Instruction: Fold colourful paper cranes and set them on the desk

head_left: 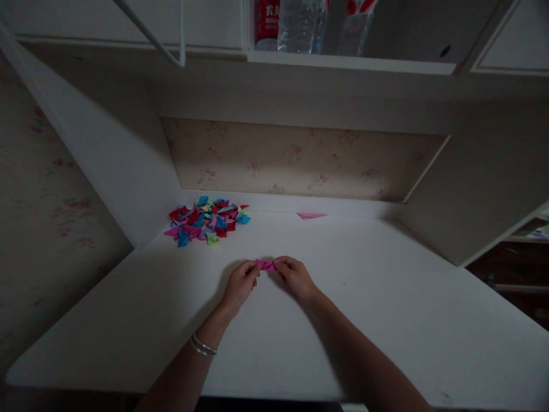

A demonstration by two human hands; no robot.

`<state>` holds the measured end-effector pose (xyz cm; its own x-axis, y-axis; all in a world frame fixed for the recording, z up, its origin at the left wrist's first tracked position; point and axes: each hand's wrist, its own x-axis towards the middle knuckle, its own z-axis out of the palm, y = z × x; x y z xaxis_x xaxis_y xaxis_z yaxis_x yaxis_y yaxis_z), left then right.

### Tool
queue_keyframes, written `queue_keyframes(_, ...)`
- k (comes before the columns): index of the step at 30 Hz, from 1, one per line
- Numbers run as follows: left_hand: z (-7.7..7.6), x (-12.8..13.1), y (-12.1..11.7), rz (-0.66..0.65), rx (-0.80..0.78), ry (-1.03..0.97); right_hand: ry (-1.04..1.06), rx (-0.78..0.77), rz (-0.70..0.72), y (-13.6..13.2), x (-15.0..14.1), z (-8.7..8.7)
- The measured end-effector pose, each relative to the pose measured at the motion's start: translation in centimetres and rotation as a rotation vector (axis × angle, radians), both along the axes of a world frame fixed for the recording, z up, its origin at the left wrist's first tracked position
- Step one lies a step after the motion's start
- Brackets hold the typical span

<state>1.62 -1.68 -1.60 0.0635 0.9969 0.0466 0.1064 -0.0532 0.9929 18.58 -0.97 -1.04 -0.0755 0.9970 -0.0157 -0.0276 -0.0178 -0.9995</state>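
Note:
A small folded piece of magenta paper (266, 265) is stretched between my two hands, just above or on the white desk. My left hand (241, 284) pinches its left end, fingers curled. On its right end my right hand (295, 276) closes with thumb and forefinger. The fingertips cover both ends of the paper, so its full shape is hidden. Beyond my left hand lies a pile of small folded paper pieces (206, 220) in red, blue, pink, purple and yellow-green.
A flat pink folded paper (311, 216) lies at the desk's back edge. The white desk (386, 320) is bounded by side panels and a flowered back wall (274, 160). Overhead, a shelf (351, 62) holds plastic bottles (298, 26) and a red container (266, 23).

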Motion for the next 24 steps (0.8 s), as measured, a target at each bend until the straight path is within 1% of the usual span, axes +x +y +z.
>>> queue_keyframes(2, -0.3, 0.1, 0.0, -0.012, 0.002, -0.032, -0.056, -0.025, 0.066, 1.3, 1.4, 0.7)
queue_keyframes(3, -0.4, 0.2, 0.0, -0.024, 0.003, -0.045, -0.08, -0.032, 0.075, 2.3, 2.3, 1.0)
queue_keyframes(5, -0.7, 0.3, 0.1, -0.04, 0.001, -0.058, -0.144, -0.024, 0.04, 4.6, 4.5, 1.4)
queue_keyframes(7, -0.7, 0.4, 0.1, -0.04, -0.012, -0.062, -0.2, -0.034, -0.034, 7.4, 6.9, 1.6)
queue_keyframes(10, -0.3, 0.5, 0.3, -0.058, -0.052, -0.056, -0.229, -0.066, -0.168, 11.6, 10.3, 1.4)
queue_keyframes(13, 0.1, 0.6, 0.5, -0.079, -0.104, -0.059, -0.253, -0.106, -0.318, 14.9, 12.8, 0.9)
queue_keyframes(15, 0.3, 0.6, 0.7, -0.083, -0.132, -0.061, -0.275, -0.14, -0.386, 16.7, 13.9, 0.5)
queue_keyframes(17, 0.5, 0.6, 0.9, -0.085, -0.155, -0.051, -0.302, -0.17, -0.424, 18.0, 14.6, 0.0)
queue_keyframes(21, 0.7, 0.6, 1.0, -0.103, -0.175, -0.02, -0.355, -0.203, -0.45, 20.0, 15.1, -0.9)
queue_keyframes(24, 0.7, 0.5, 1.1, -0.11, -0.172, 0.01, -0.398, -0.192, -0.465, 20.9, 15.2, -1.3)
